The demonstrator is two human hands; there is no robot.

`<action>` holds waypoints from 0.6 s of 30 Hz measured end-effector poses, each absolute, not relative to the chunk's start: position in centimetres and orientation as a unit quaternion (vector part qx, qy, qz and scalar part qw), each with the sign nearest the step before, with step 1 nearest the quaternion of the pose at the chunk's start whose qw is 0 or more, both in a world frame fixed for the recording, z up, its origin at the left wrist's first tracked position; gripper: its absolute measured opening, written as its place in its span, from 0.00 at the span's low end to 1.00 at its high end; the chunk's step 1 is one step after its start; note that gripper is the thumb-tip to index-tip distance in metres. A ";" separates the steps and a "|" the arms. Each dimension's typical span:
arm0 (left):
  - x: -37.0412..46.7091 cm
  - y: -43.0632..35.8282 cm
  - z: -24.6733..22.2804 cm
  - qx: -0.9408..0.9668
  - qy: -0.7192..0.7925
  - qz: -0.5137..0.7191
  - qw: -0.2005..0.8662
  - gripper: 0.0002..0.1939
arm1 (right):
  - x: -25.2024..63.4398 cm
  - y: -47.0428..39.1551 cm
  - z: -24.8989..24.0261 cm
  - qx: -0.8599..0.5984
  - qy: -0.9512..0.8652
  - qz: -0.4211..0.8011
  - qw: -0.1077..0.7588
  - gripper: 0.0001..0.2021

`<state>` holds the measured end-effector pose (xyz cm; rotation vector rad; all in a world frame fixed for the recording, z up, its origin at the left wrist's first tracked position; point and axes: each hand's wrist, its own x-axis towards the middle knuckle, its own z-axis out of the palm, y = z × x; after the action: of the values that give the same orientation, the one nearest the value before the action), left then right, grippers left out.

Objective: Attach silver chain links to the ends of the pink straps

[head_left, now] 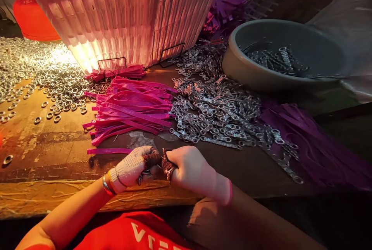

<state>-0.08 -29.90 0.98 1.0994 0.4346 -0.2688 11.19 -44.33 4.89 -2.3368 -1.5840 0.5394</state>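
My left hand (132,166), in a pale dotted glove with dark finger coverings, is closed just above the table's front part. My right hand (196,168), in a white glove with a pink cuff, is closed too, its dark-wrapped thumb and finger close to the left fingertips. A bit of shiny metal shows under the left fingers; most of it is hidden, so its kind cannot be told. Beyond the hands lies a pile of pink straps (133,106), with one single strap (109,151) beside my left hand. Metal links with ringed ends (215,110) are heaped to the right.
Loose metal rings (66,87) cover the table's left side. A translucent ribbed panel (124,17) stands at the back, near a red lamp-like object (35,17). At the right are a large grey basin (261,73) holding metal pieces and a bunch of purple straps (314,145).
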 end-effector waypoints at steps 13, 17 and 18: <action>8.0 -26.9 2.9 0.938 0.064 0.018 0.341 0.08 | 16.0 -44.5 1.6 -0.888 -0.308 0.131 0.316 0.13; 11.2 -28.9 3.5 0.982 0.122 -0.066 0.125 0.18 | 17.2 -44.1 2.1 -0.888 -0.294 0.114 0.336 0.09; 11.4 -29.1 3.3 0.979 0.152 -0.079 0.109 0.19 | 17.1 -44.0 2.5 -0.891 -0.298 0.105 0.327 0.09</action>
<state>11.42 -29.14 3.26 2.8798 0.4469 -0.2314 17.12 -44.01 2.55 -2.3325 -0.7794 0.2738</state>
